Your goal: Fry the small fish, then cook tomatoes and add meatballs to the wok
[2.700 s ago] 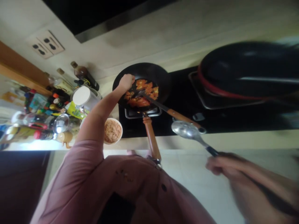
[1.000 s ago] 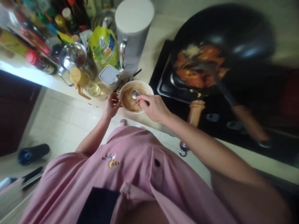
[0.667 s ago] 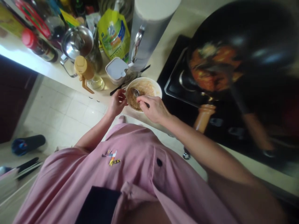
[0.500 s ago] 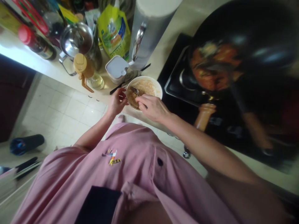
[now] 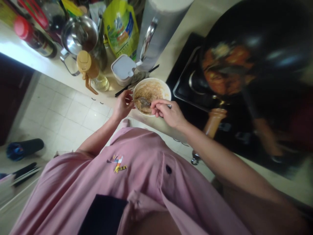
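Observation:
A white bowl [image 5: 168, 88] stands at the counter's front edge, with a brownish, mushy food mixture [image 5: 153, 89] inside it. My left hand [image 5: 123, 106] grips the bowl's left rim, its fingers curled against the side. In my right hand [image 5: 168, 113] is a metal spoon [image 5: 143, 101], held by its handle. The spoon's head rests in the mixture on the near left side of the bowl. My right fingers are closed around the handle, whose end shows beyond them.
Right of the bowl, a black wok [image 5: 259, 42] with reddish food and a wooden-handled spatula [image 5: 266, 135] sits on the stove [image 5: 186, 78]. Behind are a lidded white container [image 5: 123, 68], an oil bottle [image 5: 100, 83], a grey pitcher [image 5: 158, 39], a yellow pouch [image 5: 121, 29] and a metal pot [image 5: 79, 34].
My right hand has shifted right and slightly down, tilting the spoon flatter, so more of its head and handle shows. My left hand stays at the bowl's rim.

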`<state>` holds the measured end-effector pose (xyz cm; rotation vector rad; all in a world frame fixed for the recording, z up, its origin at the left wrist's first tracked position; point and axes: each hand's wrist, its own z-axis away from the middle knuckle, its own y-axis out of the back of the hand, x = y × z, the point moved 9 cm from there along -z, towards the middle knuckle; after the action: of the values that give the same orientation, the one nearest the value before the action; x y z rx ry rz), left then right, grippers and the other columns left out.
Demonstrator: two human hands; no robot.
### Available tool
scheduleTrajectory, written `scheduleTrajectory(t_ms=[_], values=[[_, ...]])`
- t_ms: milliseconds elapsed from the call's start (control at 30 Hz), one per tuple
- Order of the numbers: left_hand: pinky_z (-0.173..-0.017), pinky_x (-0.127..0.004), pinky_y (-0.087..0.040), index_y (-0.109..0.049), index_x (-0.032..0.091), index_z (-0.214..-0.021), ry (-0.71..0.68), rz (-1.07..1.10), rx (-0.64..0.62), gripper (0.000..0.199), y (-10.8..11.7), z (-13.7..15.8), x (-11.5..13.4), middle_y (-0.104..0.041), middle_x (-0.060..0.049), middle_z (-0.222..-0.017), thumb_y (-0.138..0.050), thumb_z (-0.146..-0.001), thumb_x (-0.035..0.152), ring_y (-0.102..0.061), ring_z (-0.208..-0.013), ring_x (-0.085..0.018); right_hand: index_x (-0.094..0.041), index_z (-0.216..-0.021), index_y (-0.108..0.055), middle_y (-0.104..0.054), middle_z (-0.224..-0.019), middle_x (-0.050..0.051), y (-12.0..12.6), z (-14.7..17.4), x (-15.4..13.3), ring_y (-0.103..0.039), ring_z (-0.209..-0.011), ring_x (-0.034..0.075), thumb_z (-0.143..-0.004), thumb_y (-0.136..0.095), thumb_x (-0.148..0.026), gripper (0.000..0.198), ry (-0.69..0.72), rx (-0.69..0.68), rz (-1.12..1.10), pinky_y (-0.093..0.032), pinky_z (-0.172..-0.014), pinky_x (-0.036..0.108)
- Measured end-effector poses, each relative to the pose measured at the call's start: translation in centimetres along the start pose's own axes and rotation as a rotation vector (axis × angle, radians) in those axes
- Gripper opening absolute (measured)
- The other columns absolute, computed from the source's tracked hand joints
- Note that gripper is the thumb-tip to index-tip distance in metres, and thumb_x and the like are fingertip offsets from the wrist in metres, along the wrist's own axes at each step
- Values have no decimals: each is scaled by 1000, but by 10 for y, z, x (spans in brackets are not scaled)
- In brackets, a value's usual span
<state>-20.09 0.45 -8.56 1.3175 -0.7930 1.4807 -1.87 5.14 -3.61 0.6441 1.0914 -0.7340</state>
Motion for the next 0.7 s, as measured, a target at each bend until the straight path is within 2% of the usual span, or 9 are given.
scheduleTrajectory(t_ms=[100, 233, 300, 467, 533, 600, 700], values=[[-56, -18, -58, -57, 20, -104, -18, 3, -11, 39, 0, 0, 0, -52, 3, -82, -68, -68, 10, -57, -64, -6, -19, -75, -61, -59, -60, 1, 9, -6, 25, -49, -50, 9, -74, -60, -34, 15, -175, 58, -296, -30, -46, 22], [-55, -18, -58, -56, 20, -104, -20, -4, -3, 39, 1, 0, -2, -51, 3, -81, -67, -68, 10, -56, -63, -6, -19, -78, -60, -61, -61, 2, 10, -12, 39, -53, -54, 10, -72, -63, -35, 18, -258, 72, -421, -34, -48, 21], [-55, -19, -59, -56, 20, -105, -16, -14, 4, 39, 1, 0, -1, -52, 3, -81, -66, -68, 10, -56, -63, -7, -18, -78, -62, -62, -63, 2, 8, -14, 35, -53, -55, 10, -70, -63, -33, 16, -214, 60, -372, -34, -49, 21], [-57, -24, -61, -56, 19, -105, -8, -36, 0, 39, 3, 1, 3, -52, 3, -81, -64, -67, 14, -58, -64, -8, -18, -76, -69, -65, -66, 1, -1, -8, 8, -53, -56, 9, -76, -59, -28, 15, 19, -20, -74, -40, -55, 22], [-58, -26, -62, -56, 19, -106, -11, -39, -3, 40, 4, 1, 5, -52, 3, -80, -65, -67, 18, -59, -65, -9, -18, -76, -70, -64, -65, 0, -5, -5, 4, -53, -56, 10, -77, -58, -27, 15, 22, -64, -57, -41, -57, 22], [-59, -27, -62, -56, 20, -105, -24, -41, 3, 42, 6, 1, 6, -51, 4, -78, -66, -65, 22, -59, -66, -10, -18, -74, -67, -63, -62, 0, -4, -5, 9, -52, -54, 10, -77, -57, -26, 14, -60, -61, -180, -39, -54, 22], [-58, -27, -61, -58, 21, -103, -57, -70, 16, 40, 10, -3, 7, -53, 4, -75, -67, -64, 25, -59, -66, -11, -17, -73, -62, -62, -59, 2, 2, -9, 23, -53, -54, 10, -77, -54, -23, 11, -266, 34, -466, -36, -51, 20]])
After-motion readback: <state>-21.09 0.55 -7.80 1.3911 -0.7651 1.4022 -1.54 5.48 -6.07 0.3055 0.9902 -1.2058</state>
